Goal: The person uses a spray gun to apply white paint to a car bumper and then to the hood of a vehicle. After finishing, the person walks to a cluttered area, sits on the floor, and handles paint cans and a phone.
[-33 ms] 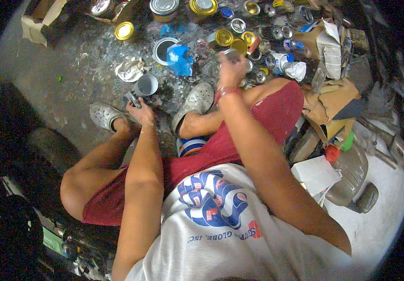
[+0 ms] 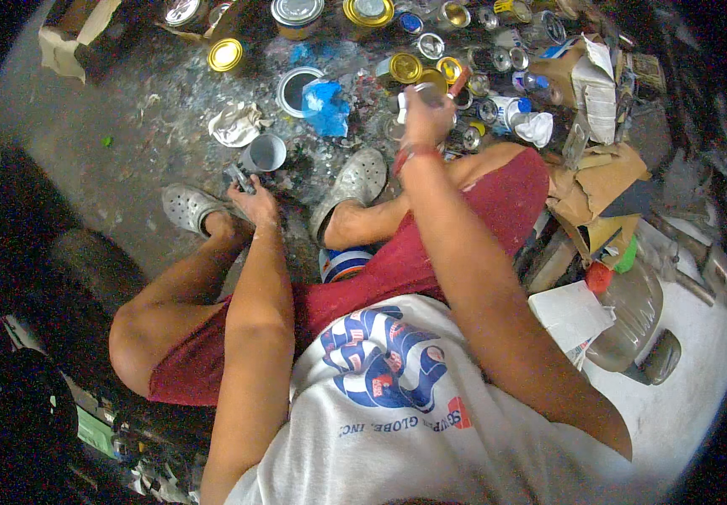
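Note:
My left hand (image 2: 254, 202) is closed on a small grey metallic object (image 2: 238, 178), whose exact kind I cannot make out. Just beyond it stands a grey-white plastic cup (image 2: 264, 153), open at the top. My right hand (image 2: 427, 122) is among the cans on the right, blurred, with its fingers curled. A small white piece (image 2: 403, 108) shows at its left side; what the hand grips is unclear. Close by are a gold-rimmed can (image 2: 404, 67) and a reddish-brown stick-like item (image 2: 459, 82).
An open can (image 2: 298, 91) with a blue plastic sheet (image 2: 326, 108) and a crumpled white rag (image 2: 235, 124) lie ahead on the paint-stained floor. Lidded cans (image 2: 296, 12) stand at the back. Torn cardboard (image 2: 607, 181) and a grey chair (image 2: 633, 320) are at the right.
My right hand has shifted slightly nearer and to the right, and a white piece now shows beside its fingers. My left hand stays nearly still.

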Demonstrator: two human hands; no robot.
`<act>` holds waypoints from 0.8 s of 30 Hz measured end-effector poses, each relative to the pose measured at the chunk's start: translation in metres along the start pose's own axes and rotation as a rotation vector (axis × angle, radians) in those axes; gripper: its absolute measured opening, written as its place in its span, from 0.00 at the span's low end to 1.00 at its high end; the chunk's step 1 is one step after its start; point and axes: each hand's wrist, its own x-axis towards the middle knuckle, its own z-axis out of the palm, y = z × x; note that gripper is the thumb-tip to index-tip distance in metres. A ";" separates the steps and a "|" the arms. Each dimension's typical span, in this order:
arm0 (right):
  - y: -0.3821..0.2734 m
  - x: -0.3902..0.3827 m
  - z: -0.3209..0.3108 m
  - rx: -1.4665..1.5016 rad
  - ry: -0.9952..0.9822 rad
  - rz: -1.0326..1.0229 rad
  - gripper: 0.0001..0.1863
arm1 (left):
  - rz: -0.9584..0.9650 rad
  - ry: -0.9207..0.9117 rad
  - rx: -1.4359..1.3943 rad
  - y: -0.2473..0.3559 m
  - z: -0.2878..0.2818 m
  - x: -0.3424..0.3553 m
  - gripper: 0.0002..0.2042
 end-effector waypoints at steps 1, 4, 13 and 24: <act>-0.009 0.013 0.001 -0.136 0.020 -0.051 0.47 | -0.031 -0.030 0.002 0.001 -0.002 0.001 0.30; -0.018 0.055 0.006 -0.619 -0.022 -0.053 0.58 | 0.082 -0.019 0.052 -0.024 0.006 0.005 0.33; 0.002 0.107 0.017 -1.135 -0.320 -0.348 0.55 | -0.033 -0.126 0.143 -0.020 0.004 0.013 0.46; -0.017 0.000 0.042 -0.280 -0.387 -0.330 0.21 | -0.072 -0.017 0.358 0.012 -0.010 -0.006 0.52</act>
